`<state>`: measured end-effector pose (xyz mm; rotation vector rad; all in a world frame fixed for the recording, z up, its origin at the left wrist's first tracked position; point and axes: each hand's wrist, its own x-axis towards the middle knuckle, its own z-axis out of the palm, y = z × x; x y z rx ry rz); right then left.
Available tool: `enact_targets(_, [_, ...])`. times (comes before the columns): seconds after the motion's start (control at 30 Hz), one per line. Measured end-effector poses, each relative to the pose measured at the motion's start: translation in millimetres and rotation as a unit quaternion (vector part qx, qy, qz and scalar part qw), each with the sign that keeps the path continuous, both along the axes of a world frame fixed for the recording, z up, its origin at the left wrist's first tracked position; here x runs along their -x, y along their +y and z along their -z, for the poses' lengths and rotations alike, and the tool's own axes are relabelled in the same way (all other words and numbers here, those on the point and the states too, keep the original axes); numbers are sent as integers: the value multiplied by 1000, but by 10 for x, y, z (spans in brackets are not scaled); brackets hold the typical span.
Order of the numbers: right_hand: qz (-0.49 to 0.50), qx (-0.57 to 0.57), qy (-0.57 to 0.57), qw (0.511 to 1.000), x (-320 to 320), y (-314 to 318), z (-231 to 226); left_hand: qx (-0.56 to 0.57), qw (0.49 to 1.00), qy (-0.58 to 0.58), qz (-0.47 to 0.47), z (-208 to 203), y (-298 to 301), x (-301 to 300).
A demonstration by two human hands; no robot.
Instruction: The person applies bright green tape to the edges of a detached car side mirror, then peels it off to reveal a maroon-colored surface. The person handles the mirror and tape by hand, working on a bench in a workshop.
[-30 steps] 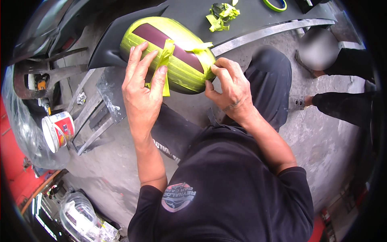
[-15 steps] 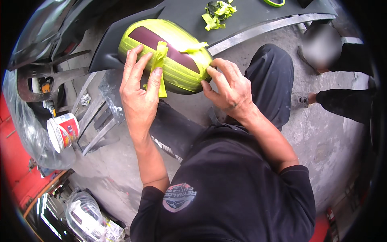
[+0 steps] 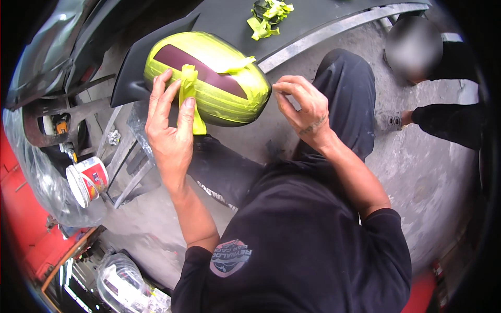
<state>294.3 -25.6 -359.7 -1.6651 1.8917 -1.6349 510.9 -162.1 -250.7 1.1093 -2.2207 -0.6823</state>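
At tape-masked car mirror housing [image 3: 204, 71], with left fingers [image 3: 158, 92] spread and right fingers [image 3: 293, 83] pinched just clear: probably light, stiff, smooth, best cupped by dark underside [image 3: 239, 123].

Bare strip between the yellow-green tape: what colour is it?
The bare strip is dark maroon, best seen in the head view.
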Motion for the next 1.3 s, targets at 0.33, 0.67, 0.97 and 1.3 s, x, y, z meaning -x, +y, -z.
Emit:
enact_targets(0.33, [-22, 71, 143, 987, 2, -95, 0, 15, 1000, -22, 9, -1, -10, -10])
enact_targets(0.67, [-94, 104, 320, 937, 238, -198, -124, 25, 999, -29, 3, -13, 33, 20])
enact_targets(0.97, [-121, 57, 251, 959, 238, -265, -81, 32, 999, -37, 0, -10, 39, 23])
enact_targets(1.3, [-116, 52, 121, 985, 233, -188, -26, 18, 1000, -18, -1, -1, 32, 16])
